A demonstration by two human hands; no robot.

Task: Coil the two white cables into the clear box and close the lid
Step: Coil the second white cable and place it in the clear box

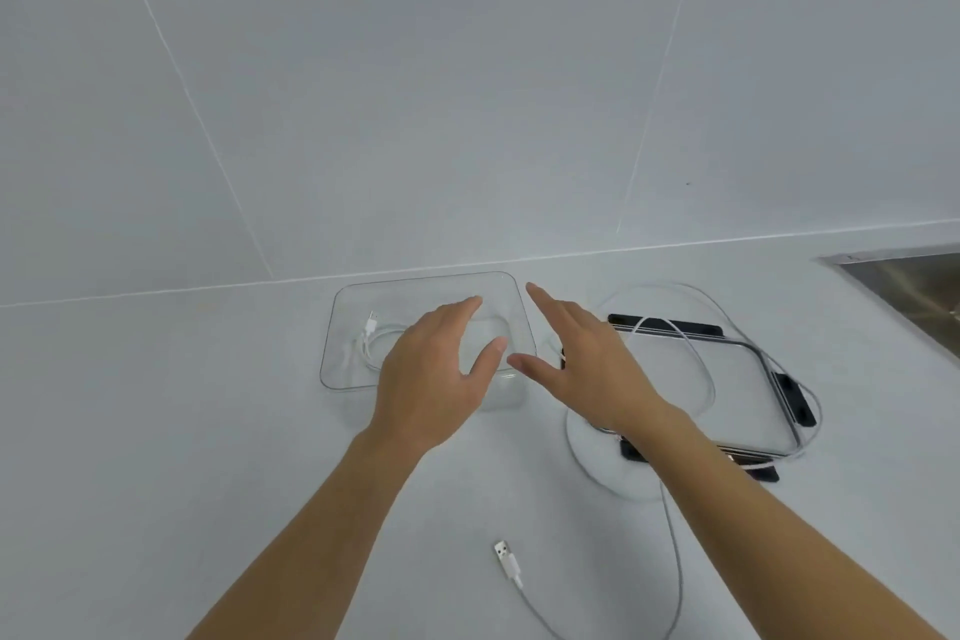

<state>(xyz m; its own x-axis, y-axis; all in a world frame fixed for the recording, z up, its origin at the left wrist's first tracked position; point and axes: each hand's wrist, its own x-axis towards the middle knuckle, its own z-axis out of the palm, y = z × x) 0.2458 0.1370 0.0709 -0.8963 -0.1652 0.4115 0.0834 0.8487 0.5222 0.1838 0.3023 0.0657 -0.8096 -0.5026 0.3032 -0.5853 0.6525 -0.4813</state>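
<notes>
Two hands hover above white counter (156, 431), both spread, fingers straight, holding nothing. Left hand (436, 374) over clear box (426, 288); contact with box cannot be told. Right hand (582, 359) just beside box's right edge. First white cable (370, 346) coiled inside box, left side. Second white cable (677, 561) loose on counter, looped across clear lid (748, 379) with black clips, right of box. Its USB plug (506, 559) lies between forearms. Sink corner (914, 291) far right.
</notes>
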